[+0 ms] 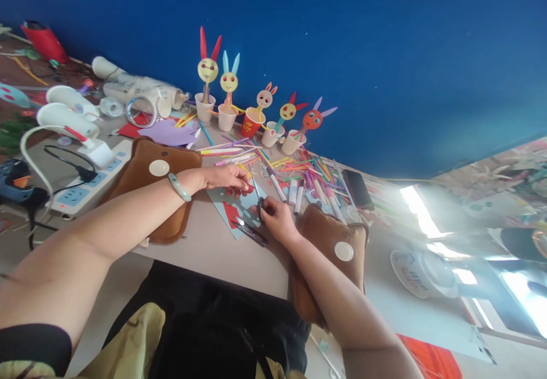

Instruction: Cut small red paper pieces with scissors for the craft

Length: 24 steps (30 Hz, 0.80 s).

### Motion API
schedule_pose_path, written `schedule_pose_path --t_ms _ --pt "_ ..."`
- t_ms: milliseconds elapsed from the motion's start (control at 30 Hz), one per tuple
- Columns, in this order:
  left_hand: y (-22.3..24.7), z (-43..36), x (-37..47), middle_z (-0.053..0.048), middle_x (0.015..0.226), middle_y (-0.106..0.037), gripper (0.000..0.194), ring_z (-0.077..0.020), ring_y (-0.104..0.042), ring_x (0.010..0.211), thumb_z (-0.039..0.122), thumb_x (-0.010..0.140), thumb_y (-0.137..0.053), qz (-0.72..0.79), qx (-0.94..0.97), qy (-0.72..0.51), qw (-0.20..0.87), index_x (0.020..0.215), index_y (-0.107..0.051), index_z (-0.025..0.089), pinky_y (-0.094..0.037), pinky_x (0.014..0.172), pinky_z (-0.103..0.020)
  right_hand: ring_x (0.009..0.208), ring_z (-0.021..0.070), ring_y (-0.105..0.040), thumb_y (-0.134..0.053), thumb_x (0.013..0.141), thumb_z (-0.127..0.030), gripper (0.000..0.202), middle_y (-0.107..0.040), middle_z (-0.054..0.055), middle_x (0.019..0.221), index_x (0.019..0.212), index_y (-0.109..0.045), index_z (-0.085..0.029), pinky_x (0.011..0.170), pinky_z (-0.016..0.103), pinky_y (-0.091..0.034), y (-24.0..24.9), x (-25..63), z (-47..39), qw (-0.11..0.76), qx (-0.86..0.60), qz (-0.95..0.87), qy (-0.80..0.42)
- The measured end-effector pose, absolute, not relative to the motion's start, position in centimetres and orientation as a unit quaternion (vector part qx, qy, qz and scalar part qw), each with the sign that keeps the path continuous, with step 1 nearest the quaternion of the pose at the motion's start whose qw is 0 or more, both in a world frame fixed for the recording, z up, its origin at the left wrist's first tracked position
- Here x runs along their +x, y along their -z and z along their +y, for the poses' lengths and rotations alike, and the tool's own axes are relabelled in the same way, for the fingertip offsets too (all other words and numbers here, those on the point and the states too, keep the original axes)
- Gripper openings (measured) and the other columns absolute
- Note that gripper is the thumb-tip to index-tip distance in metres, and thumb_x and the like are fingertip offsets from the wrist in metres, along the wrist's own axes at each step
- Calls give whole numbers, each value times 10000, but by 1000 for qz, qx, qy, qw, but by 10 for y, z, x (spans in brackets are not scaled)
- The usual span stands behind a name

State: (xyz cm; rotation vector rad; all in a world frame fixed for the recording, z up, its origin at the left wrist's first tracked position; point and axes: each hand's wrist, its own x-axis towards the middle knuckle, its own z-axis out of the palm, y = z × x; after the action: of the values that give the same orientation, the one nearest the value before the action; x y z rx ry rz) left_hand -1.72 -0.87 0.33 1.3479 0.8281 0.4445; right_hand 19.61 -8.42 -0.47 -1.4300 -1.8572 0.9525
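My left hand [228,179], with a pale green bangle at the wrist, pinches a small red piece [249,188] over the middle of the table. From the right, my right hand [277,216] grips dark-handled scissors [258,196], their blades pointing up beside the red piece. Below both hands lie a light blue sheet [220,205] with pieces cut out of it, a red paper scrap [231,215] and a second pair of scissors [252,232].
Several rabbit-faced figures stand in cups [228,118] along the blue wall. Coloured sticks [294,165] and markers [299,196] are scattered before them. Brown pouches [168,228] lie left and right. A power strip [92,182] and a purple sheet [168,133] are at left.
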Motion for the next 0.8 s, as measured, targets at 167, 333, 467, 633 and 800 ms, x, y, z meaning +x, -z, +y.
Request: schedule_pose_path --t_ms 167,333,467,633,800 --pt "-4 -10 -10 -24 796 -695 206 -83 -602 594 297 724 -720 382 592 -246 666 815 -638 133 -395 498 -193 554 109 -356 -672 739 -496 436 -409 -36 541 562 -393 -212 511 258 -306 3 200 -82 364 -553 -658 -358" --pt "-6 -16 -3 -5 705 -662 196 -98 -605 601 320 751 -702 401 599 -252 646 829 -660 146 -380 481 -192 567 124 -422 -656 770 -479 349 -496 -10 573 607 -509 -208 530 270 -367 -2 202 -82 404 -553 -603 -409" --pt "-7 -25 3 2 675 -642 224 -98 -579 580 351 747 -707 401 623 -250 623 831 -682 145 -387 490 -206 575 121 -442 -715 730 -464 340 -546 3 613 605 -547 -196 549 278 -397 -4 201 -82 437 -539 -566 -445" --pt "-10 -32 9 18 609 -588 218 -82 -513 534 349 767 -681 391 653 -234 605 830 -698 141 -347 475 -203 591 123 -466 -739 708 -460 319 -591 11 640 626 -584 -193 564 279 -420 -2 200 -81 445 -533 -552 -462" --pt "-13 -35 10 16 596 -584 183 -82 -497 511 304 762 -672 389 654 -224 608 816 -687 131 -332 466 -208 586 123 -479 -736 704 -449 283 -599 10 637 674 -630 -188 559 276 -424 3 200 -79 440 -534 -553 -464"
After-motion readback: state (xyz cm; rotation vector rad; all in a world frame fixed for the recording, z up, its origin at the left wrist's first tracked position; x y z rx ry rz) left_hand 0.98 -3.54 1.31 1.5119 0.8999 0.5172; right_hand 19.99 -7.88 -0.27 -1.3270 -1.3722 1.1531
